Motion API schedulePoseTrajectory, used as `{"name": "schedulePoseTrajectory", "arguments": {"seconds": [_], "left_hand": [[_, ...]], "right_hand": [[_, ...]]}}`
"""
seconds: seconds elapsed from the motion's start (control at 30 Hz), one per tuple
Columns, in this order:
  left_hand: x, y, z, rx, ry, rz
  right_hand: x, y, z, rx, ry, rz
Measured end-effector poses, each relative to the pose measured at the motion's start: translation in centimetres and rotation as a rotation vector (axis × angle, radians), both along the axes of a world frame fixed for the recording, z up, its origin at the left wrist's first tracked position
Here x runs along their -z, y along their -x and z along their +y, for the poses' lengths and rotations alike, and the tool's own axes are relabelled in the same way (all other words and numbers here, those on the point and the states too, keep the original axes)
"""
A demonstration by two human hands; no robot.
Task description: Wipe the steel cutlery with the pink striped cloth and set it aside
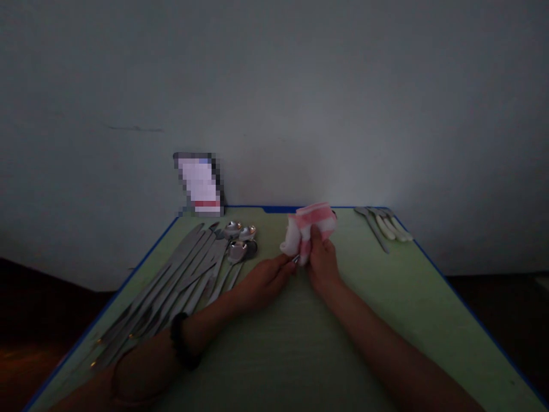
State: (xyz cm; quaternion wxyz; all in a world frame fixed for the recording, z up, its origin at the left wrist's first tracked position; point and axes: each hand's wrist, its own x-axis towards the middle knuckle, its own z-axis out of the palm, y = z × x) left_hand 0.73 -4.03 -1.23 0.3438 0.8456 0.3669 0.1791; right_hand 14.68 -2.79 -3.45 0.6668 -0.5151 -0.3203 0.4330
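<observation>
A pink-and-white cloth [316, 220] is bunched up near the far middle of the table. My right hand [323, 260] is closed on it, thumb pressed along its near side. My left hand [266, 280] pinches the thin handle of a metal utensil [295, 259], just short of the cloth. The utensil's other end is wrapped in the cloth, so its kind is hidden. A dark edge peeks out at the cloth's far right side.
Several long metal utensils [171, 280] lie in a row on the left, beside and beneath my left forearm. Among them are ladles [237, 250] with round bowls. Several white-handled utensils [385, 226] lie at the far right. A phone-like screen [199, 183] leans on the wall behind the green table [412, 320].
</observation>
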Motion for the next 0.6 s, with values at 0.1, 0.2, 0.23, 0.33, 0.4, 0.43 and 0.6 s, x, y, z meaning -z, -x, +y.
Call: {"name": "schedulePoseTrajectory", "arguments": {"seconds": [0.1, 0.2, 0.23, 0.33, 0.4, 0.43, 0.6], "left_hand": [[0.1, -0.4, 0.0, -0.031, -0.028, 0.032], [0.0, -0.7, -0.2, -0.04, -0.069, 0.067], [-0.1, -0.7, -0.3, -0.042, -0.077, 0.087], [-0.3, -0.7, -0.6, -0.046, -0.086, 0.145], [-0.4, -0.6, -0.8, -0.038, -0.089, 0.162], [-0.3, -0.5, -0.8, -0.034, -0.092, 0.166], [-0.2, -0.4, -0.7, -0.014, -0.09, 0.181]], "right_hand": [[0.8, 0.0, 0.1, -0.006, 0.002, -0.038], [1.1, -0.5, 0.6, -0.004, -0.009, -0.012], [1.0, -0.8, 0.7, 0.0, -0.015, 0.002], [0.7, -2.4, 1.2, 0.031, -0.041, -0.038], [0.4, -3.8, 1.3, 0.063, -0.07, -0.198], [0.2, -4.5, 1.3, 0.072, -0.087, -0.32], [-0.5, -6.6, 1.1, 0.07, -0.121, -0.572]]}}
